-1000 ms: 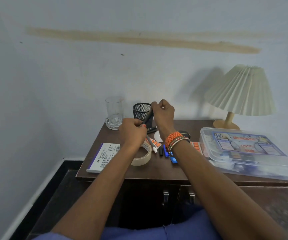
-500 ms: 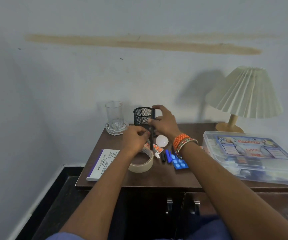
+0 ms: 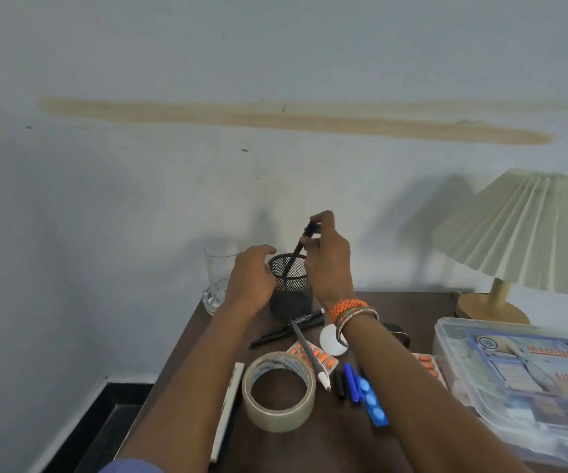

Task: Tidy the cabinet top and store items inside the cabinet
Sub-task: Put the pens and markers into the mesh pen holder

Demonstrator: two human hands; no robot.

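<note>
While the right hand pinches a pen entering the cup, the left hand, fingers loosely curled, steadies it; pens, tape and pills remain nearer on the bench.

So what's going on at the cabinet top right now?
The person is sorting loose stationery. The right hand pinches a black pen and lowers its tip into the black mesh pen holder, while the left hand rests against the holder's side. More pens, a tape roll, orange pill strips and a clear first-aid box lie on the cabinet top.
</note>
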